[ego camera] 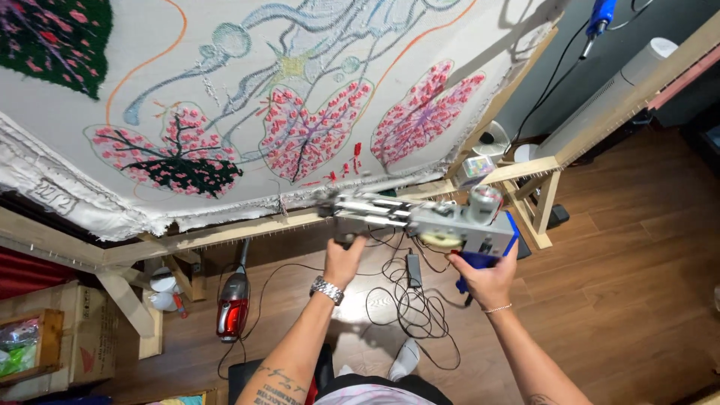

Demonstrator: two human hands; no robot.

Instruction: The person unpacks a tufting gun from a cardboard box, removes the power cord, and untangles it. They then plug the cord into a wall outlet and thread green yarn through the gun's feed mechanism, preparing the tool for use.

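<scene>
Stretched tufting cloth (pixel 247 97) on wooden frame (pixel 225 232) — plank floor (pixel 622 285), tangled cables (pixel 409 300)

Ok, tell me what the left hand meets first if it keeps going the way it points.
The left hand, gripping the tufting gun's front handle, points up toward the stretched cloth. It would likely meet the cloth's lower edge near the wooden frame rail, though depth is unclear.

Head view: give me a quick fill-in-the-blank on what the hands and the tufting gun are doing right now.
1. Both hands hold the tufting gun against the stretched ____.
2. The right hand grips the gun's ____ handle.
3. The left hand wears a ____ at the wrist.
4. On the floor under the wooden frame lies a red handheld ____.

Missing words: cloth; blue; watch; vacuum
</scene>
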